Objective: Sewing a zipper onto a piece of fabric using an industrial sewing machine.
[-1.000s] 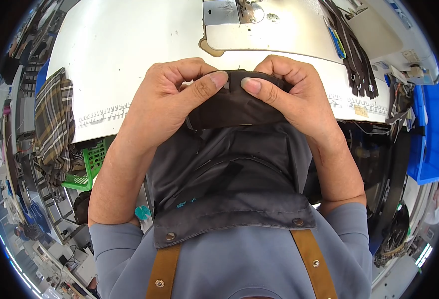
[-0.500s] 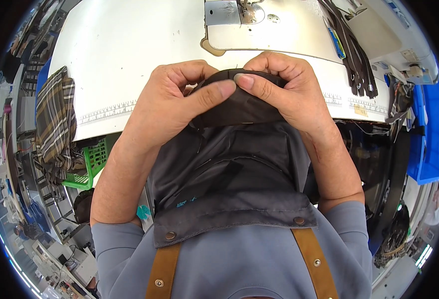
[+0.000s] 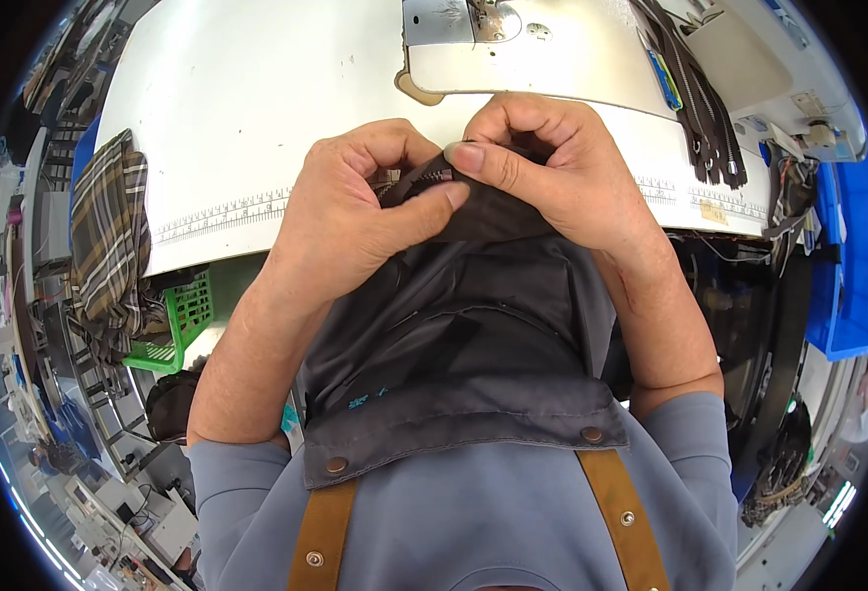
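Note:
A piece of dark brown fabric (image 3: 498, 215) is held up between both hands at the front edge of the table. Along its upper left edge runs a short stretch of metal zipper teeth (image 3: 436, 178). My left hand (image 3: 375, 197) is closed on the fabric, its thumb lying just below the teeth. Opposite it, my right hand (image 3: 542, 163) pinches the upper edge, thumb in front and fingers curled behind. The fingertips behind the cloth are partly hidden. Both thumbs nearly meet.
Beyond the hands is a sewing machine's metal plate (image 3: 441, 22) on the white table (image 3: 247, 118). Dark zippers (image 3: 702, 108) hang at right beside a small blue-green tool (image 3: 664, 81). Plaid cloth (image 3: 109, 231) drapes at left over a green basket (image 3: 190, 310). A blue bin (image 3: 837, 305) stands right.
The fabric's upper edge has been turned so that zipper teeth now show at its left. My right thumb has shifted slightly left and up, and the left thumb has dropped lower.

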